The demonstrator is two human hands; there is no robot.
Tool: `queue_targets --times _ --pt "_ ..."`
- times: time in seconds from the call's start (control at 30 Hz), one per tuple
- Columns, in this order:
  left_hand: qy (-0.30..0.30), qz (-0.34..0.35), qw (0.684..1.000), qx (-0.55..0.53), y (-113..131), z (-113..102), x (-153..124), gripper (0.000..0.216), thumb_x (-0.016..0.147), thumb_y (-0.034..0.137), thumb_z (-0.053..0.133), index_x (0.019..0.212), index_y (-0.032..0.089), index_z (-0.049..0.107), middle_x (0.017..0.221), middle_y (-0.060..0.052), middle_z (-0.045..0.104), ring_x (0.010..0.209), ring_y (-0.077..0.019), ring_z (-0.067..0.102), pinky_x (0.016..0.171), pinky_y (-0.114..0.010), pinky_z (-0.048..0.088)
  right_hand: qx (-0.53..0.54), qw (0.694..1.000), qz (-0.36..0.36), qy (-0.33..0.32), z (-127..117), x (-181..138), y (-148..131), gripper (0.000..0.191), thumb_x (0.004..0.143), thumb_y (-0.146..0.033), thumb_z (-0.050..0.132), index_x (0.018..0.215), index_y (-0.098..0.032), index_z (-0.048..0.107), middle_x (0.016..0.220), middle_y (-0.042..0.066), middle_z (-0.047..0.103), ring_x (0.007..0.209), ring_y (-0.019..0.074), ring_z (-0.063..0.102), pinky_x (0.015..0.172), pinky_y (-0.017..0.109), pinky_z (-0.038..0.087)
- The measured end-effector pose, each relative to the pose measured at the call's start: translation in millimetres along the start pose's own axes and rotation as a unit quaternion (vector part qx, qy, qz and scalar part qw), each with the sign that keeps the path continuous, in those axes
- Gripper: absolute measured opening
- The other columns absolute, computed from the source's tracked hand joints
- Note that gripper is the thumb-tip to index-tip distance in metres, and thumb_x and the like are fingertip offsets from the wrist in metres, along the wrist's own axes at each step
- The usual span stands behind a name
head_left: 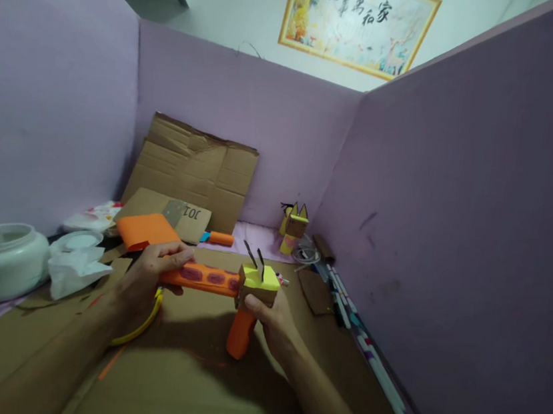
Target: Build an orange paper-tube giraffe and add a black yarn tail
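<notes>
My left hand [161, 267] is closed around the left end of an orange paper tube [214, 279] with dark purple spots, held level above the cardboard. The tube's right end meets a small cardboard box [258, 293] with a yellow top and two thin dark strips standing up from it. My right hand [270, 317] grips this box, its thumb on the near face and its fingers mostly hidden behind. Below the box hangs a plain orange paper piece [241, 333]; whether it is joined to the box I cannot tell. A yellow ring-shaped strip [144, 325] lies by my left wrist.
Folded orange paper [145, 228] and cardboard sheets [196, 163] are at the back left. A white pot [1, 267] and crumpled tissue [77, 270] stand left. A yellow paper figure [295, 226] is at the back. Markers [369, 353] line the right purple wall [457, 209].
</notes>
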State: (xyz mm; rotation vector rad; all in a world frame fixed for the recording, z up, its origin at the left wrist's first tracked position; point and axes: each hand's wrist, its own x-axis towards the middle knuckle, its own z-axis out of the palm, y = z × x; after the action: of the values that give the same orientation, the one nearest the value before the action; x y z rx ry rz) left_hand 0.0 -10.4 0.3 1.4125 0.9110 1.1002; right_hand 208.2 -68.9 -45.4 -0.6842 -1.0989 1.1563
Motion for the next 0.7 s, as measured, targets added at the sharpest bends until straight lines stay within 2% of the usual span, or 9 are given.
queue_targets --times 0.27,0.4,0.57,0.7 --pt "0.018 0.067 0.997 0.041 6.0 9.1 -9.4 0.029 0.071 0.042 0.060 0.068 0.014 0.059 0.061 0.000 0.049 0.054 -0.0124 0.047 0.040 -0.021 0.045 -0.030 0.999 -0.003 -0.013 -2.5 -2.8 3.3 0.051 0.062 -0.032 0.075 0.108 -0.023 0.056 0.094 0.003 0.065 0.088 0.0216 0.059 0.079 0.033 0.046" --pt "0.006 0.096 0.994 0.055 5.6 8.8 -10.9 0.027 0.075 0.040 0.057 0.065 0.014 0.058 0.062 0.000 0.048 0.055 -0.0126 0.048 0.040 -0.021 0.046 -0.080 0.997 -0.011 -0.009 -5.8 -3.8 5.3 0.048 0.063 -0.037 0.074 0.106 -0.021 0.058 0.086 0.003 0.065 0.081 0.0210 0.058 0.074 0.033 0.047" --pt "0.002 0.103 0.993 0.050 -0.2 5.5 -9.0 0.023 0.076 0.036 0.055 0.066 0.015 0.057 0.061 0.001 0.047 0.053 -0.0116 0.048 0.041 -0.021 0.045 -0.100 0.995 -0.002 -0.025 -8.4 -2.9 7.3 0.048 0.063 -0.039 0.073 0.105 -0.021 0.059 0.090 0.005 0.066 0.085 0.0234 0.059 0.077 0.036 0.048" --pt "0.003 0.108 0.993 0.050 -1.7 6.2 -8.7 0.024 0.077 0.036 0.055 0.066 0.015 0.057 0.060 0.001 0.046 0.053 -0.0114 0.047 0.040 -0.021 0.045 -0.100 0.995 -0.003 -0.012 -5.2 -3.9 5.0 0.049 0.062 -0.040 0.073 0.106 -0.022 0.059 0.091 0.004 0.065 0.083 0.0220 0.059 0.076 0.035 0.048"
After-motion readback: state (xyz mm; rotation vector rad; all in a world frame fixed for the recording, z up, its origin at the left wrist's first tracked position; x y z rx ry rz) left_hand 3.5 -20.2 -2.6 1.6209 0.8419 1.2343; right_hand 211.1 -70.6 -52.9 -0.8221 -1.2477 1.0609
